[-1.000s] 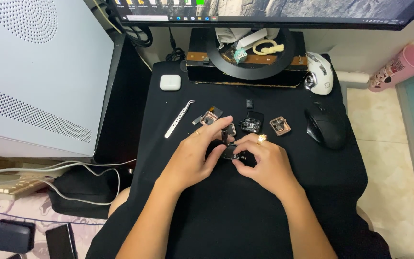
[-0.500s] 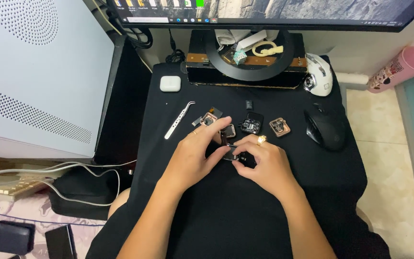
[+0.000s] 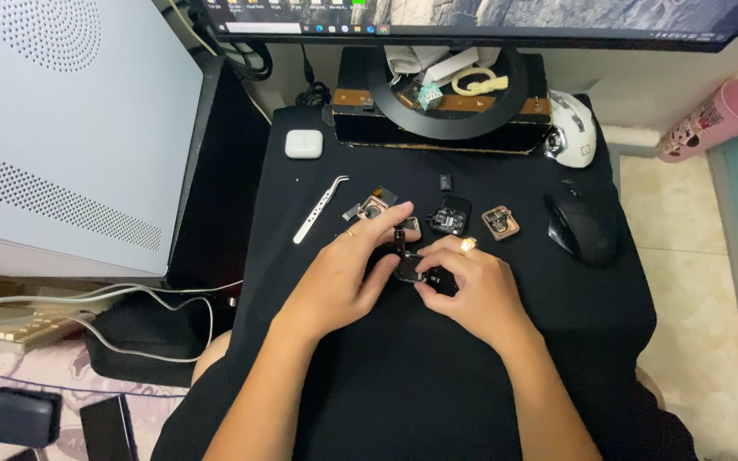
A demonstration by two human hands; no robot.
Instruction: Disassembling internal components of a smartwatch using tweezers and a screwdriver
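Observation:
Over a black cloth (image 3: 437,376), my left hand (image 3: 339,277) and my right hand (image 3: 471,286) meet on a small dark part (image 3: 409,266) with a thin black strip rising from it. Both hands pinch it with fingertips. My right hand wears a gold ring. Just beyond the fingers lie several small parts: a copper-rimmed round piece (image 3: 372,207), a black square module (image 3: 451,215) and a copper-framed square piece (image 3: 500,222). Curved metal tweezers (image 3: 319,207) lie to the left of these.
A black mouse (image 3: 581,226) and a white mouse (image 3: 571,139) sit at right. A white earbud case (image 3: 303,143) is at back left, by a monitor stand (image 3: 446,102) with clutter. A white computer case (image 3: 70,128) stands at left, a pink cup (image 3: 715,115) at right.

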